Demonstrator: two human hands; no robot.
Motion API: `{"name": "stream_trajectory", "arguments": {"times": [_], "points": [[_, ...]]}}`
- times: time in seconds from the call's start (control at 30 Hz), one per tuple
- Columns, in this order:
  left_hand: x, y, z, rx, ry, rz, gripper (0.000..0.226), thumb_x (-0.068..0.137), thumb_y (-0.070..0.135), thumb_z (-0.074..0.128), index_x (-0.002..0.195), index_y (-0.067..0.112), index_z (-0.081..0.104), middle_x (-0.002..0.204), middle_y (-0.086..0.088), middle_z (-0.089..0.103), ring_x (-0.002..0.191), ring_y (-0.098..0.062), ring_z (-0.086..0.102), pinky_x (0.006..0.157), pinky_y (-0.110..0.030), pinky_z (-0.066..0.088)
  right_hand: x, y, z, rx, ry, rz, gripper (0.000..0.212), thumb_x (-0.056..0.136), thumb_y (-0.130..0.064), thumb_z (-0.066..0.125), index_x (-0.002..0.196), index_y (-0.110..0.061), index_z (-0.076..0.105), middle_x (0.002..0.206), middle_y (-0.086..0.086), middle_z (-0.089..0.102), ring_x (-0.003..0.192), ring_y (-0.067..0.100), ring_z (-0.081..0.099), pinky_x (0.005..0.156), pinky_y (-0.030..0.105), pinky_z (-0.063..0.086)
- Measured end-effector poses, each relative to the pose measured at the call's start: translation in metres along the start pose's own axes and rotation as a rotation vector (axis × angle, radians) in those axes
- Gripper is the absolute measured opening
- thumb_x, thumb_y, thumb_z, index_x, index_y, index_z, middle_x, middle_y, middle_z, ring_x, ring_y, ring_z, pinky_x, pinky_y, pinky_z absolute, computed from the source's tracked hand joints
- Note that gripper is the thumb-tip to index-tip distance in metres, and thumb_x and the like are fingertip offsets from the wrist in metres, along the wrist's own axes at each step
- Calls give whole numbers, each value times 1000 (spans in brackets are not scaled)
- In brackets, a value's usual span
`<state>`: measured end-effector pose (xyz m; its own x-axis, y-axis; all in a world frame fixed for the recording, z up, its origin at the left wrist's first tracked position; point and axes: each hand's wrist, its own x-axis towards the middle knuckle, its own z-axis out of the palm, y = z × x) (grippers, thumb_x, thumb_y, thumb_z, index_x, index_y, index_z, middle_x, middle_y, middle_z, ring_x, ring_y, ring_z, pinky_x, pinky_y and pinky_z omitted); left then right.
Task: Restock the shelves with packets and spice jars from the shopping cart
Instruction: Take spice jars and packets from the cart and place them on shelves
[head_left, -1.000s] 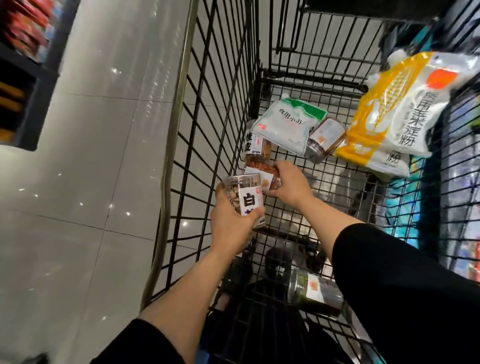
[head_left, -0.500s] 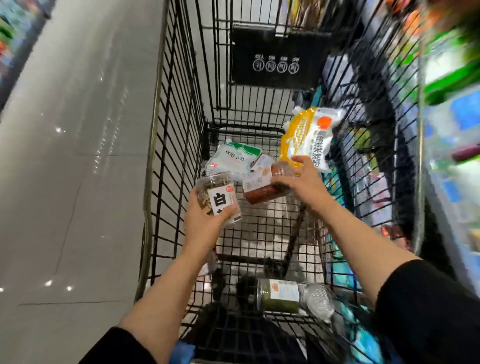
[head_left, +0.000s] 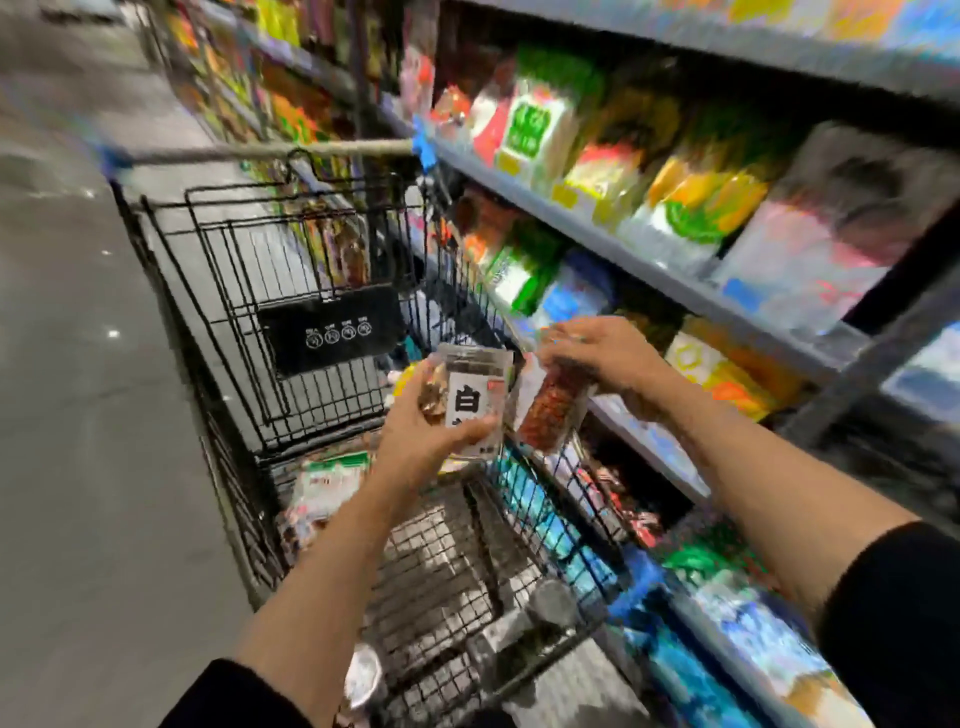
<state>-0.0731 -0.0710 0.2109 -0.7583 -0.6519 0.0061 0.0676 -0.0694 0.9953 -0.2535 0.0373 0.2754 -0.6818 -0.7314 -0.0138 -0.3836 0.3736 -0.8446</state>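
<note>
Shopping cart (head_left: 270, 291): black wire basket, standing on grey floor tiles, its right side close against the shelving. A black plastic flap with small white symbols hangs on the cart's far inner wall. All entries below are placed relative to this cart.

Left hand (head_left: 415, 441): raised above the cart's right half, fingers and thumb curled around a clear spice jar (head_left: 465, 400). The jar has a dark lid and a white label with a bold black character; pale brown pieces show through the wall. It is held roughly upright.

Right hand (head_left: 602, 353): over the cart's right rim, gripping a second jar (head_left: 548, 405) from above by its top end. This jar holds reddish flakes, hangs tilted, and sits just beside the first jar, nearly touching it.

White and green packet (head_left: 332, 478): lying on the cart's floor, toward the far end.

One more jar (head_left: 524, 618): on its side on the cart's floor at the near end; blurred, contents not readable.

Shelves (head_left: 649, 270): grey, several tiers, immediately right of the cart, stocked with upright packets in green, white, yellow and orange. Motion blur hides their printing.

Sleeves: dark, visible at both forearms, near edge of the cart.
</note>
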Motion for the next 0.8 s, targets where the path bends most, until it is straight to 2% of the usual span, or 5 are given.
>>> {"name": "stream_trajectory", "arguments": {"times": [0.13, 0.23, 0.63, 0.7, 0.8], "points": [[1, 27, 46, 9, -200, 60, 75, 63, 12, 85, 128, 31, 53, 105, -1, 72, 95, -17, 70, 81, -32, 59, -34, -10, -57, -41, 179, 86, 65, 54, -61, 79, 107, -22, 70, 102, -2, 66, 91, 15, 64, 65, 25, 46], [3, 39, 84, -5, -330, 87, 75, 62, 16, 89, 128, 26, 54, 108, -7, 72, 99, -25, 70, 85, -41, 58, -63, -17, -98, -76, 266, 119, 45, 71, -56, 73, 97, -20, 74, 93, 3, 69, 75, 12, 61, 55, 21, 45], [-38, 89, 263, -99, -622, 204, 43, 75, 4, 78, 112, 22, 65, 93, 1, 76, 91, -22, 72, 69, -27, 56, -202, -16, -248, -209, 547, 265, 52, 63, -49, 81, 73, 0, 67, 64, 7, 47, 59, 14, 41, 55, 28, 33], [-49, 104, 295, -139, -670, 215, 49, 76, -5, 74, 106, 30, 60, 87, 4, 76, 78, -7, 71, 61, -20, 55, -226, -15, -276, -206, 629, 242, 51, 61, -48, 83, 69, -1, 64, 63, 9, 45, 61, 16, 43, 56, 30, 34], [-57, 129, 342, -127, -737, 266, 68, 74, 0, 79, 128, 32, 51, 106, -9, 71, 88, -15, 71, 66, -27, 58, -262, -18, -320, -207, 700, 214, 51, 55, -59, 81, 72, -16, 59, 67, 12, 45, 62, 21, 50, 56, 32, 40]]}}
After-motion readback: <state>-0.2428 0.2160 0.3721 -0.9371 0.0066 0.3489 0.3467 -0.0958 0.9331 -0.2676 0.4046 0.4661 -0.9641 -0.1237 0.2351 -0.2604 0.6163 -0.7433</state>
